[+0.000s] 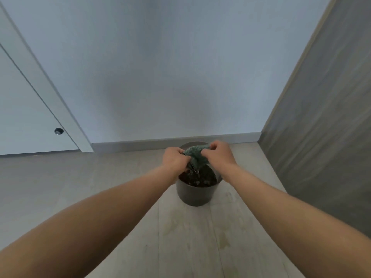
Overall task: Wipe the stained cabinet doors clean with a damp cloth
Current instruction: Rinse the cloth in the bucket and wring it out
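Left hand (175, 160): fingers clenched round one end of the cloth (195, 158)
Right hand (219, 154): pinching the other end
Cloth: grey-green, bunched between the 2 hands, above the bucket (195, 194)
Bucket: dark, on the floor (60, 177), near the baseboard (140, 145)

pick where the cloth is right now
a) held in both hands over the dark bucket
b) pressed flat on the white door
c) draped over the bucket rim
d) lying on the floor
a: the left hand and the right hand both grip the green cloth, bunched between them above the dark bucket.
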